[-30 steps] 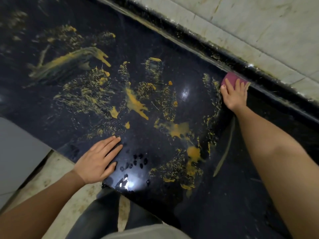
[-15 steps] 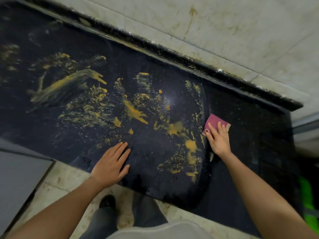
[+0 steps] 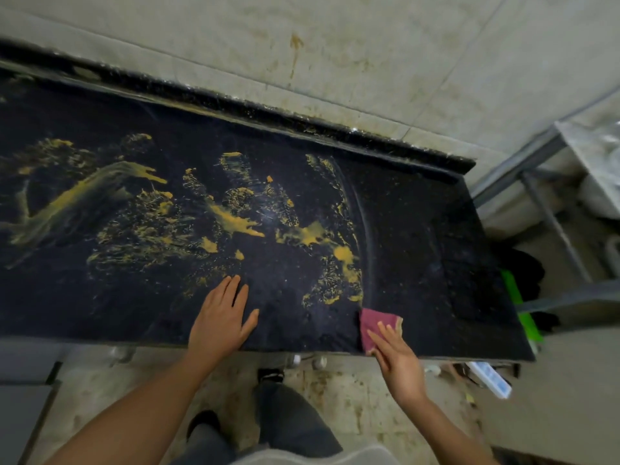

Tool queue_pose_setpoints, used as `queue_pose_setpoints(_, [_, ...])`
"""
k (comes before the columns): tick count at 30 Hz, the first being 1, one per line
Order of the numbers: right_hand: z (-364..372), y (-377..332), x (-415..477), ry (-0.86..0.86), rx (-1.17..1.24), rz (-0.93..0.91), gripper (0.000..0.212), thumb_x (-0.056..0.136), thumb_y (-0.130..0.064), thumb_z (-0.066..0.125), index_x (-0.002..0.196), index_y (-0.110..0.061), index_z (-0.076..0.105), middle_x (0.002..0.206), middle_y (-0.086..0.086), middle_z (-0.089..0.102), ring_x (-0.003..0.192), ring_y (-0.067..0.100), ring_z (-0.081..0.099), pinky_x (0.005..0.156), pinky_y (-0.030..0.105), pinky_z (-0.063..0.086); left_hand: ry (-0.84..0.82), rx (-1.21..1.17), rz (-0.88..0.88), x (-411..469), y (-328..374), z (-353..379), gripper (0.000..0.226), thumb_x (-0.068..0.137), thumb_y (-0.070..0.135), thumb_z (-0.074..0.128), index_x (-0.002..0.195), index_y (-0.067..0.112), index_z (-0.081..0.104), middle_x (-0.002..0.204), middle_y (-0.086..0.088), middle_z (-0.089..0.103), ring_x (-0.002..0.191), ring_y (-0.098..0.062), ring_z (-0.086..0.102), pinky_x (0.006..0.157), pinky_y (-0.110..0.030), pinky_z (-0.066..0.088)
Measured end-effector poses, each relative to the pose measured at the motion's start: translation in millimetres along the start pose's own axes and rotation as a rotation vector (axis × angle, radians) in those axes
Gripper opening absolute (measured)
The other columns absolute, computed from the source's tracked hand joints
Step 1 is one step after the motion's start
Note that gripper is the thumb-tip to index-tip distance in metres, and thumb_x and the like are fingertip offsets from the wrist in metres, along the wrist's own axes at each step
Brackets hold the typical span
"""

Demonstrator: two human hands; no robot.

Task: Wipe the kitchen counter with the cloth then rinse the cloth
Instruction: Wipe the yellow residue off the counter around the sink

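Head view, looking down.

Surface: long black speckled stone counter [image 3: 436, 246] set against a stained pale tiled wall [image 3: 335, 45], with a raised black lip along the back.

Soil: yellow-orange smears and splatter [image 3: 235, 223] cover the left and middle of the counter. The thickest patches sit near the centre, and a long streak lies at far left. A faint curved streak [image 3: 364, 229] runs from the back of the counter down toward the front edge, and the yellow residue lies on its left side.

Task item: small maroon-pink square cloth [image 3: 375, 325], flat on the counter at its front edge, just right of the lowest yellow patch and at the lower end of the curved streak. One corner shows a tan underside.

Right hand [image 3: 397, 357]: fingers straight and together, laid on the near half of the cloth and pressing it to the counter, not curled round it. The palm overhangs the counter edge.

Left hand [image 3: 219, 317]: flat on the counter near the front edge, fingers extended and slightly spread, thumb out to the right, holding nothing. It is well apart from the cloth.

Surroundings: grey metal rack [image 3: 550, 223] beyond the right end of the counter, with a bright green strip [image 3: 516, 297] beside that end. Below are a stained pale floor [image 3: 352, 397], dark trousers [image 3: 288, 421] and a dark shoe [image 3: 270, 375].
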State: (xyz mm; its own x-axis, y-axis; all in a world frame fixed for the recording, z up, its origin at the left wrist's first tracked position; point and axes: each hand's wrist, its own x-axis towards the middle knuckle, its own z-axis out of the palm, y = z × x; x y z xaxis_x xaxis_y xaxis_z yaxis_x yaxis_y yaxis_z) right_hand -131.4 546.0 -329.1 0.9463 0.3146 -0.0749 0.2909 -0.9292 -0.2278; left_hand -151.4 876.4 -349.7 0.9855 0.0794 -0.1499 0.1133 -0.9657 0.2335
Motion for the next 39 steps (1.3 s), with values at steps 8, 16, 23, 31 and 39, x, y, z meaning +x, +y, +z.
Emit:
queue_pose_setpoints(8, [-23.4,-28.3,-31.1,0.019,0.124,0.043,0.03,0.096,-0.038,0.04,0.093,-0.033,0.069,0.071,-0.019,0.071,0.065,0.004,0.068,0.06,0.013,0.047,-0.032,-0.024,0.0,0.2,-0.7,-4.9,0.062,0.084,0.044,0.03,0.105,-0.002,0.068,0.113,-0.022,0.064,0.104,-0.035,0.062,0.081,-0.046,0.052])
queue_pose_setpoints(16, [-67.9,-29.0,4.0,0.066,1.535,0.718,0.015,0.09,-0.018,0.048,0.095,-0.013,0.062,0.079,0.002,0.072,0.067,0.014,0.068,0.058,0.022,0.056,-0.058,-0.036,0.019,0.2,-0.8,-5.0,0.062,0.083,0.044,0.03,0.104,0.0,0.068,0.113,-0.02,0.065,0.104,-0.033,0.063,0.08,-0.044,0.053])
queue_pose_setpoints(23, [-84.3,2.2,45.9,0.026,1.861,0.74,0.078,0.013,-0.039,0.094,0.085,-0.013,0.077,0.089,0.009,0.074,0.074,0.022,0.072,0.054,0.033,0.057,-0.06,-0.072,-0.001,1.8,-2.7,-0.5,0.065,0.092,0.045,0.023,0.102,0.001,0.07,0.111,-0.018,0.066,0.102,-0.032,0.064,0.079,-0.043,0.053])
queue_pose_setpoints(31, [-101.3,37.7,170.2,0.319,1.428,0.67,0.018,0.089,-0.027,0.058,0.106,-0.023,0.057,0.11,0.001,0.063,0.082,0.008,0.065,0.068,0.025,0.058,0.064,-0.031,0.001,2.1,-3.3,6.3,0.079,0.097,0.048,0.003,0.107,0.005,0.069,0.115,-0.013,0.065,0.112,-0.026,0.055,0.091,-0.035,0.046])
queue_pose_setpoints(39, [-87.6,37.9,345.2,0.147,0.599,0.234,0.032,0.093,-0.012,0.05,0.123,-0.006,0.056,0.118,0.011,0.062,0.107,0.021,0.055,0.081,0.017,0.035,0.101,0.032,-0.04,1.3,-1.5,11.8,0.071,0.097,0.047,0.012,0.113,0.001,0.064,0.123,-0.018,0.059,0.119,-0.027,0.039,0.108,-0.029,0.014])
